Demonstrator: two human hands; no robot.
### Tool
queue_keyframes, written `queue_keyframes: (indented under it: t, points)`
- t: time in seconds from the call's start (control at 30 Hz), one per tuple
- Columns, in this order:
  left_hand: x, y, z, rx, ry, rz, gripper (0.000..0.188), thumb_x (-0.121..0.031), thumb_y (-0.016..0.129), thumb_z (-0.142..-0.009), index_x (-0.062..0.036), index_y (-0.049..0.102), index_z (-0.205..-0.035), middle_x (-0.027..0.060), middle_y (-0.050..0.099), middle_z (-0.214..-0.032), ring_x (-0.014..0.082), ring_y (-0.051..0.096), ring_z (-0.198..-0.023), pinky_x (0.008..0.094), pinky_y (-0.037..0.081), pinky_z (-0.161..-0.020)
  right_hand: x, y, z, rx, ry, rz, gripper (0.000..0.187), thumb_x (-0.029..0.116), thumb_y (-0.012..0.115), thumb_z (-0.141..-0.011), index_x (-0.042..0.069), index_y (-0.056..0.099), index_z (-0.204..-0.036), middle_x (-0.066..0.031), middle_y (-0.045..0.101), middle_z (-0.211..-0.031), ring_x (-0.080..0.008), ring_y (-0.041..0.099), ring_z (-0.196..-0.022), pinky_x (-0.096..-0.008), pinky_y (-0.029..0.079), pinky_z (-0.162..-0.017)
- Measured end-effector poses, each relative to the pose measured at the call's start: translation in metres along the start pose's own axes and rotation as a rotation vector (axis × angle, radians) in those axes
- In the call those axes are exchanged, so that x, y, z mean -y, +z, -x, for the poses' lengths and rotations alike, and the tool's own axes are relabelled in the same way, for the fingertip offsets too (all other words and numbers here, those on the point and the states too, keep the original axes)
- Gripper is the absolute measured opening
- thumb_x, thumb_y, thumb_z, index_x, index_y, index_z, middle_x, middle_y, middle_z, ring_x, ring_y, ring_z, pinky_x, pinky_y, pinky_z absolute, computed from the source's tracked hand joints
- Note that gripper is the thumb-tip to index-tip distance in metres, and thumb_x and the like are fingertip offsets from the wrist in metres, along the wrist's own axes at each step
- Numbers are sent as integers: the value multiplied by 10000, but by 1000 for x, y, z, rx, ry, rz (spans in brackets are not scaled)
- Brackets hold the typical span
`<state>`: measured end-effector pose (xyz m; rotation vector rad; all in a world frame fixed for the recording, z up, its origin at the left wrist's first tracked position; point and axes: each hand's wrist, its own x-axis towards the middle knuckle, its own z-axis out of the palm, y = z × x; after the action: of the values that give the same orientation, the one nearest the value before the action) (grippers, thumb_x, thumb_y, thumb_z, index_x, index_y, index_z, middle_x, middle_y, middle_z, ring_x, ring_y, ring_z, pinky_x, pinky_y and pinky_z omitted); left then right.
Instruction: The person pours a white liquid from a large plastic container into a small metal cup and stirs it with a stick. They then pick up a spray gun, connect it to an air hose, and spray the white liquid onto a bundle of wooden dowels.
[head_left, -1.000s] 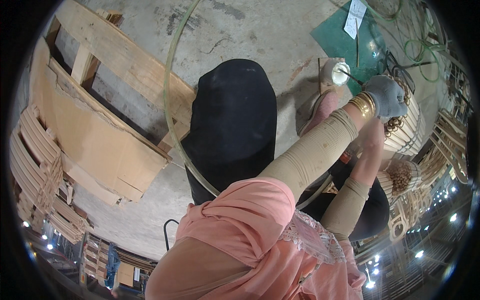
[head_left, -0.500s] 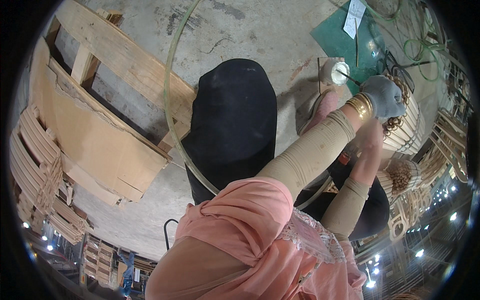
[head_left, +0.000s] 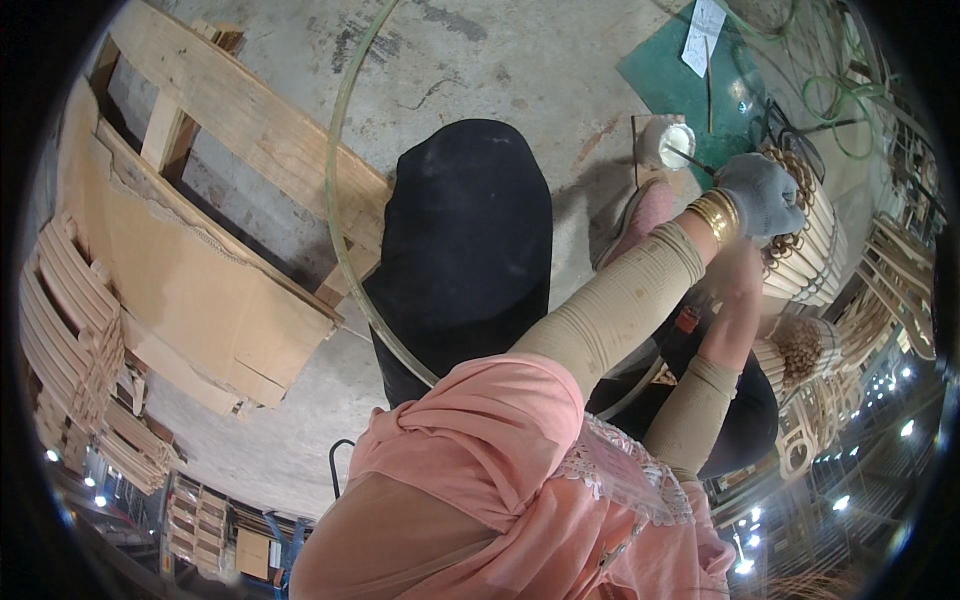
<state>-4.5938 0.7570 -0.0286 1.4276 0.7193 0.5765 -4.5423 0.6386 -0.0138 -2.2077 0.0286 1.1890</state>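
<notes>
Both hands unmoved since earlier: gloved left hand (head_left: 762, 193) closed on rattan piece (head_left: 805, 240); right hand (head_left: 738, 272) grip cannot tell

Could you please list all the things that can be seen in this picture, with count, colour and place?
wooden pallet: one, pale wood, upper left
cardboard sheet: one, brown, left, on the pallet
hoop: one, pale green, centre
green mat: one, upper right
small bowl: one, white, by the mat
woven basket: one, tan, right
gold bangles: several, on one wrist
gloved hand: one, grey, on the basket
bare hand: one, below it, at the basket
</notes>
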Motion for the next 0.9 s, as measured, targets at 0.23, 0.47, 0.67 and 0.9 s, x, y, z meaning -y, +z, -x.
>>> queue_keyframes:
  t: [0.23,0.47,0.67,0.9]
  points:
    - [1,5,0,31,-27,34,230,-350,583,-597,-130,643,-631,114,609,-643,285,604,-665,357,484,-637,0,-1,3,-17,21,-22,135,70,463,-671,-21,544,-729,-99,533,-596,-203,511,-493,-308,411,-481]
    - [2,7,0,47,-26,42,220,-344,581,-600,-134,640,-629,108,611,-659,286,599,-670,361,480,-645,-5,-2,-2,-34,-7,-79,118,49,476,-664,-18,554,-720,-94,535,-600,-195,512,-495,-300,406,-475]
    - [4,10,-1,38,-20,56,221,-339,581,-597,-125,630,-621,119,601,-646,301,590,-658,369,476,-623,-8,-2,-8,-130,3,17,117,50,475,-668,-18,557,-715,-96,539,-604,-197,509,-494,-300,406,-475]
    - [3,9,-2,51,-6,83,216,-332,575,-596,-122,623,-616,117,596,-636,304,587,-649,372,473,-605,-14,-9,-16,-90,38,-10,140,64,459,-680,-18,554,-741,-106,544,-622,-205,518,-516,-311,419,-509]
